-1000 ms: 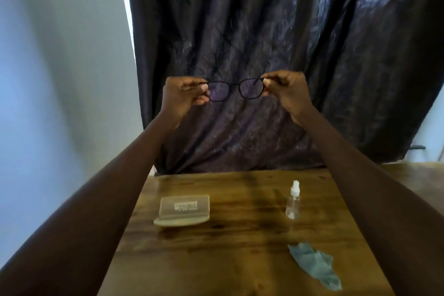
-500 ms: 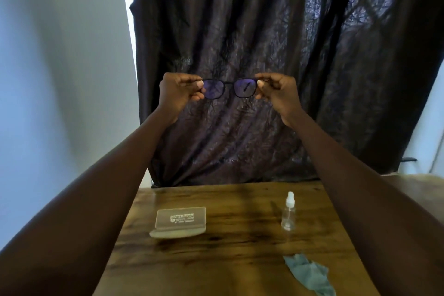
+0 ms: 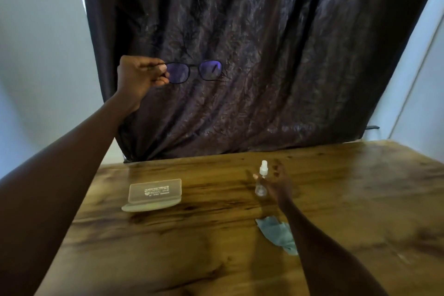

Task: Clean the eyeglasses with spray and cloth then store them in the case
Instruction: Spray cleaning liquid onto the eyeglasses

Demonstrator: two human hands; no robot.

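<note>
My left hand [image 3: 139, 74] holds the dark-framed eyeglasses [image 3: 194, 71] up in the air by their left end, in front of the curtain. My right hand [image 3: 276, 182] is down at the table with its fingers spread around the small clear spray bottle [image 3: 262, 179], which stands upright with a white nozzle; the hand is blurred and I cannot tell if it touches the bottle. A crumpled blue-grey cloth [image 3: 276, 233] lies on the table, partly under my right forearm. The translucent glasses case [image 3: 153, 193] lies on the table to the left.
The wooden table [image 3: 192, 247] stretches across the lower view. A dark curtain [image 3: 264, 55] hangs behind its far edge, with pale walls on both sides.
My right hand let go of the glasses and dropped to the spray bottle on the table. My left hand alone now holds the glasses, a little further left.
</note>
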